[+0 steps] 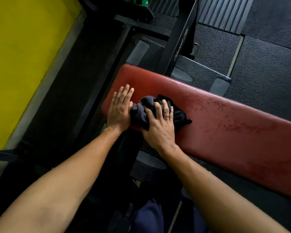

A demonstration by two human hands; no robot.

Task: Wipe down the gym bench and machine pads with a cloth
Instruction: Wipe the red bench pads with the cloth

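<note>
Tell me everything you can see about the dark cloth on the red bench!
The cloth is dark, almost black, soft-looking fabric, scrunched into a wrinkly bundle, with one thin corner poking out on the side away from the left hand. It lies on top of the red padded bench, near one end of it. The right hand sits on it with its fingers spread and bent, gripping it against the pad. The left hand lies flat on the bench beside it, its thumb edge touching the folds.

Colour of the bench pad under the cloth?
Dark red, with worn, mottled patches; the bench pad shows best in the head view.
</note>
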